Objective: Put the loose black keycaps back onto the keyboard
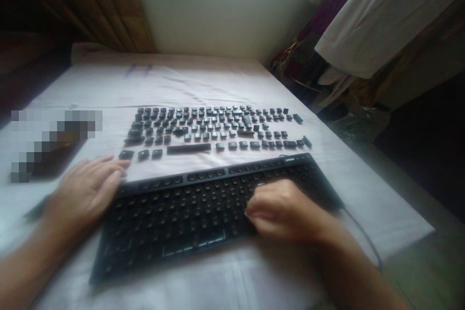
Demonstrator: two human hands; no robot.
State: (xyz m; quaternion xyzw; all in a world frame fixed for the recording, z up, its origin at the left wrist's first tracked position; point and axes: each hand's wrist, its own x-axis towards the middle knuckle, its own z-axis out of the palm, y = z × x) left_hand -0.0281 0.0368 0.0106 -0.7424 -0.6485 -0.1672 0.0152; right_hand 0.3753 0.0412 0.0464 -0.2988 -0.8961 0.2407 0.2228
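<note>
A black keyboard [203, 213] with its keycaps off lies slanted across the cloth, bare key posts showing in rows. My right hand [276, 206] is closed in a fist over its right half; whatever the fingers may hold is hidden. At the keyboard's upper left corner rests my left hand [90, 184], palm down with fingers stretched out, its fingertips close to a loose keycap [126, 154]. Beyond the keyboard, loose black keycaps [196, 136] are laid out in rows much like a keyboard's layout. The long spacebar [189, 148] lies in the nearest rows.
A white cloth [189, 80] covers the table. A cable [363, 237] runs from the keyboard's right end toward the table edge. At left lies a dark object [61, 143], blurred out by pixels. Clothes [356, 24] hang at right; a curtain [109, 5] hangs behind.
</note>
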